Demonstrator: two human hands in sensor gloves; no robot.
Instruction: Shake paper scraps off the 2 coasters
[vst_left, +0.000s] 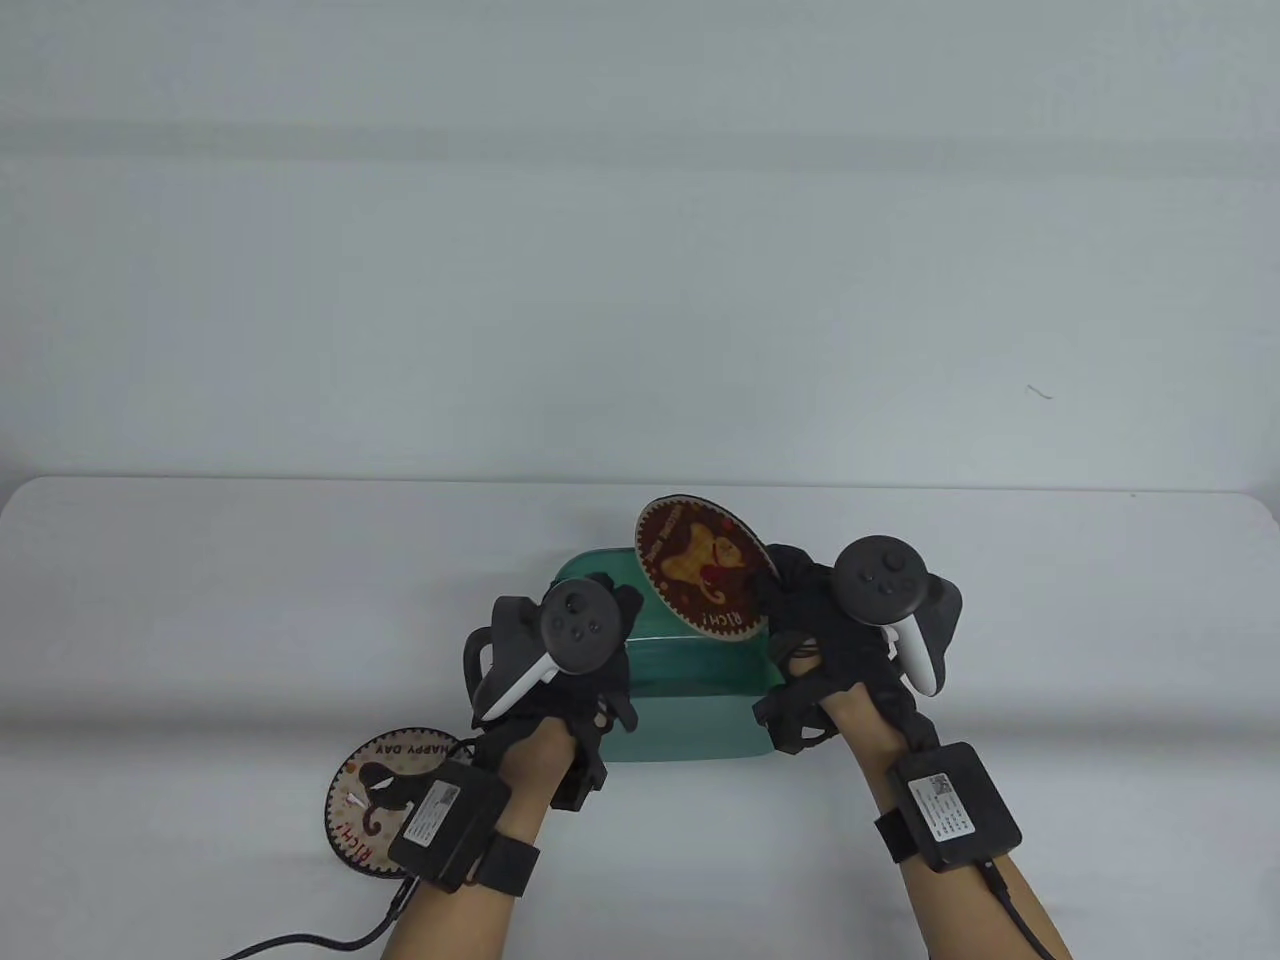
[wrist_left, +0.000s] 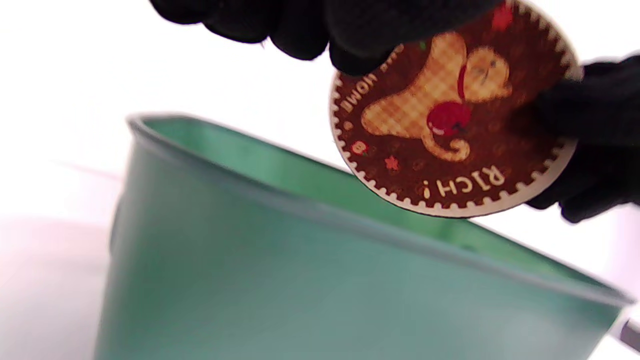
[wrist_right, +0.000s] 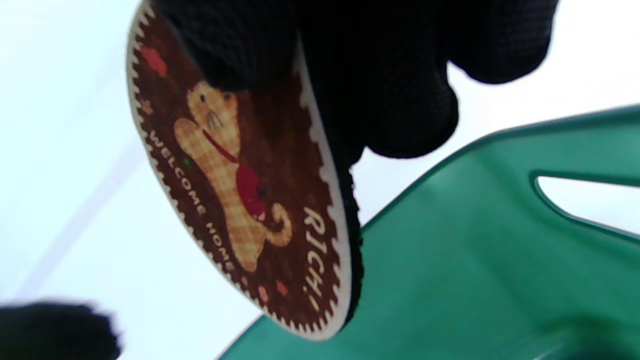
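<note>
Table view shows a green bin with a second coaster lying left of it, half hidden under the left wrist. Right hand pinches the brown coaster tilted above the bin's rim. Left wrist view shows the left hand with fingertips at the coaster's edge; whether they grip, I cannot tell.

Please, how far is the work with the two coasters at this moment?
Nothing looks finished yet. In hand: the right hand holds the brown coaster tilted over the green bin, and no scraps show on its face. The left hand is at the bin's left side; whether it grips it is unclear. Left: the second coaster lies on the table, small pale bits on it.
</note>
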